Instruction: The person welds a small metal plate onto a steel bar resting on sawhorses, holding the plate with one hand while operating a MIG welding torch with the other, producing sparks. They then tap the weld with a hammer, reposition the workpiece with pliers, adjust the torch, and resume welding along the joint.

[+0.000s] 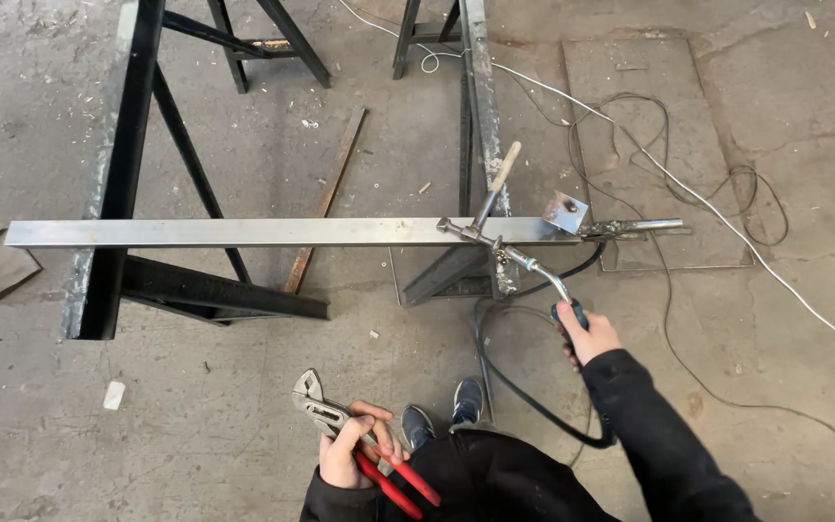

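Gripping a pair of red-handled pliers point(355, 440), the left hand point(348, 447) was closed around the handles close to the body, with the metal jaws pointing up and to the left. Two dark shoes point(443, 419) stood on the concrete floor point(195, 425) just beside that hand.

The right hand point(587, 335) was closed around the handle of a welding torch point(533, 266). The curved neck of the torch rose from the hand, and its nozzle lay at the near edge of a long steel bar point(244, 232). A black hose point(514, 387) looped from the torch down across the floor.

The steel bar lay level across two dark steel trestles point(113, 193). A wooden-handled hammer point(487, 198) rested on the bar just beside the torch nozzle. A small drilled plate point(566, 211) stood tilted at the right end of the bar, with a clamp point(635, 227) just beyond it.

Farther off, a rusty flat strip point(326, 203) lay on the floor between the trestles, and a white cable point(707, 213) ran diagonally across it.
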